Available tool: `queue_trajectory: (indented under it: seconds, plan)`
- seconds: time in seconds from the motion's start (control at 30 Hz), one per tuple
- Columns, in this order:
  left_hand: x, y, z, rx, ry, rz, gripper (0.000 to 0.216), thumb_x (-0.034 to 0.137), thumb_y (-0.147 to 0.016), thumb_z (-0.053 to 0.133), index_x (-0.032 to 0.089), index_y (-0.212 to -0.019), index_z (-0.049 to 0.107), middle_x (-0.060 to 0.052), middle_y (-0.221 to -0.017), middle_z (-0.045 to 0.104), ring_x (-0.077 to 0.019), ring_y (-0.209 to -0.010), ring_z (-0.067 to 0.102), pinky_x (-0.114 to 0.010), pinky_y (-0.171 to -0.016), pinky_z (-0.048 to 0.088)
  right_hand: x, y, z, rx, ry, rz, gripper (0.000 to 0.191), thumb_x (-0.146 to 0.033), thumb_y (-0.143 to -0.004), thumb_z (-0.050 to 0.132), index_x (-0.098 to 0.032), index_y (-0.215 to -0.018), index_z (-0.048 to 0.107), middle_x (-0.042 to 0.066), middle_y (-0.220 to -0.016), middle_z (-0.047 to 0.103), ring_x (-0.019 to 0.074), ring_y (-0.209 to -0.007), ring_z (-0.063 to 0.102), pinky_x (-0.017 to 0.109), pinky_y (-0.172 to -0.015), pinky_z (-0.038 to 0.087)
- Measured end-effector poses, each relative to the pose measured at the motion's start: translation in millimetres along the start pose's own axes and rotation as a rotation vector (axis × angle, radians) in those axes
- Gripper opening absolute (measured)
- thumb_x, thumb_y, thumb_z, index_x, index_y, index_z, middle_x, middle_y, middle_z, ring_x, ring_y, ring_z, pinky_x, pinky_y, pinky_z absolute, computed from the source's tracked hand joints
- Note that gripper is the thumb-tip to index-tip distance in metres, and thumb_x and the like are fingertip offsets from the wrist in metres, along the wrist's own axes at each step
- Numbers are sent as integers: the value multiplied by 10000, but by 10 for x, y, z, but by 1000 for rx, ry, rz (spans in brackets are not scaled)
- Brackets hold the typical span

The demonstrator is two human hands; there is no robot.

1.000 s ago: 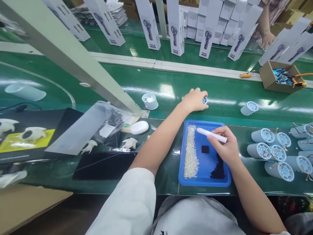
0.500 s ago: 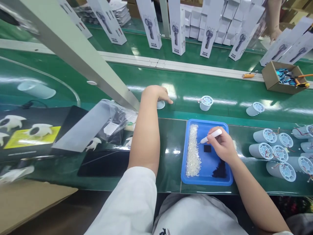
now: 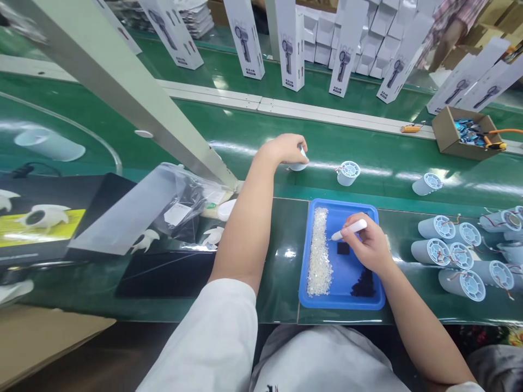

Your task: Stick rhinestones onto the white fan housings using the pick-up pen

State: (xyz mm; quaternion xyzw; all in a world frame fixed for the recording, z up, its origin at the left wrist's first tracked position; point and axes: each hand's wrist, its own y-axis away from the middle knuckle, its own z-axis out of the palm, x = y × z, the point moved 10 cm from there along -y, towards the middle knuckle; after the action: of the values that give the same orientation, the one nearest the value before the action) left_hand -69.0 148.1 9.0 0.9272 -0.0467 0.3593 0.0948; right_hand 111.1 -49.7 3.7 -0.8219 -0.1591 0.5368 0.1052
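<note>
Clock positions are taken about the centre of the blue tray (image 3: 362,204), which lies on the dark green desk (image 3: 281,283). At 10 o'clock, a white oval piece (image 3: 226,210), covered by the left forearm 0.5 s earlier, is partly visible beside that arm. At 11 o'clock, the left hand (image 3: 284,149) has shifted rightward since 0.5 s earlier, and the pale blue cup (image 3: 297,166) with it, farther from the metal post (image 3: 175,122). The forearm extends toward 1 o'clock, wrist bent, back of the hand uppermost; the fingers curl partway closed around the cup and hold it, hiding most of it. Whether its base touches the green surface cannot be told.

At 12 o'clock stands 1 pale blue cylinder (image 3: 348,174). Below it, the right hand (image 3: 370,245) differs little from 0.5 s earlier; its forearm points toward 11 o'clock. Its fingers are pinched on a white pen-like tool (image 3: 351,229), tip toward 8 o'clock, near the strip of clear pieces (image 3: 318,261) at 9 o'clock in the tray. Beneath the tool lies 1 black square (image 3: 343,248); black pieces (image 3: 363,284) lie at 5 o'clock. A 2nd cylinder (image 3: 427,184) stands at 2 o'clock.
</note>
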Motion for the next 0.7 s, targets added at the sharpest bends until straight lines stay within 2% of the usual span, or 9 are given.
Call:
queue_trajectory:
  seconds: [0.23,0.33,0.53,0.7]
  plan:
    - [322,165,-207,116,142,142,192,182,-601,701,220,-762,603,-61,-863,579,-255,-905,572,-349,-820,439,-172,-4,-125,113,149,-133,103,-200,-875,594,-224,-803,524,-9,-733,581,130,-645,549,279,-609,464]
    - [446,246,-256,135,126,175,205,187,-630,682,212,-817,601,-52,-875,575,-234,-892,561,-340,-803,434,-185,9,-116,101,144,-157,101,-187,-881,589,-225,-815,523,-8,-738,579,132,-660,554,278,-616,463]
    - [630,327,-204,83,76,232,233,177,-647,675,196,-868,602,-27,-842,571,-191,-837,538,-316,-771,423,-159,7,-48,38,113,-143,86,-203,-894,580,-230,-831,527,-4,-740,595,141,-665,559,285,-612,457]
    - [667,317,-162,72,140,268,220,152,-629,684,196,-830,604,-11,-775,549,-194,-853,542,-308,-768,423,-211,-1,-57,54,159,-172,101,-181,-888,569,-232,-823,511,-12,-725,585,136,-647,552,276,-596,448]
